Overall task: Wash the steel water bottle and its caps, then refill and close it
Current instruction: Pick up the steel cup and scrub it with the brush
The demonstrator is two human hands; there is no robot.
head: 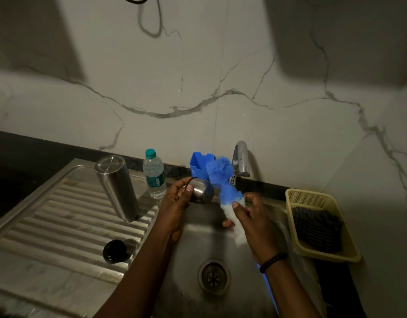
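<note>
My steel bottle (116, 188) stands upside down on the drainboard; its black cap (114, 251) lies nearer me (steel cap (201, 191) in hand).

A dark desk (19, 161) carried a steel sink (188, 228) with a ribbed draining board (67, 216). On the board stood the steel bottle (116, 187), upside down, a plastic water bottle (154, 174) and a black cap (114, 251). A yellow basket (349, 253) holding a dark cloth (317, 228) sat right of the basin.
</note>
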